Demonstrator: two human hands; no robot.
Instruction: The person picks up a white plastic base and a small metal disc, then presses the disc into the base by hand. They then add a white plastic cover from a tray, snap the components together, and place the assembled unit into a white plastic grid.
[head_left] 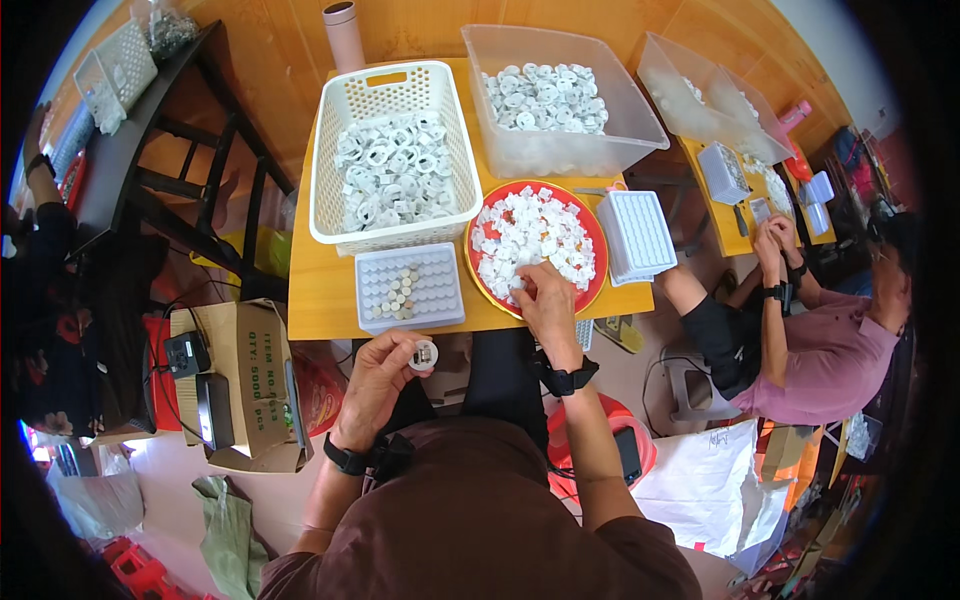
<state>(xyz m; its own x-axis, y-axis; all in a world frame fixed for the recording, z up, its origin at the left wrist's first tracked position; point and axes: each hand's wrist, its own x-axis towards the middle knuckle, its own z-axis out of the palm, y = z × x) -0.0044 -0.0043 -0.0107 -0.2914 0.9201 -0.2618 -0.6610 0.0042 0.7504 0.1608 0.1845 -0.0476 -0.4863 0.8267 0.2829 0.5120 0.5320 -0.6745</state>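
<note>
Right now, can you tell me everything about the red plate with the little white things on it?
The red plate is round and shallow and looks like plastic. It lies flat on the yellow table, near its front edge, between a white grid tray and a stack of white grid trays. A heap of small white pieces covers most of it, leaving only the red rim showing. The right hand reaches over its near edge, fingers on the pieces.
</note>
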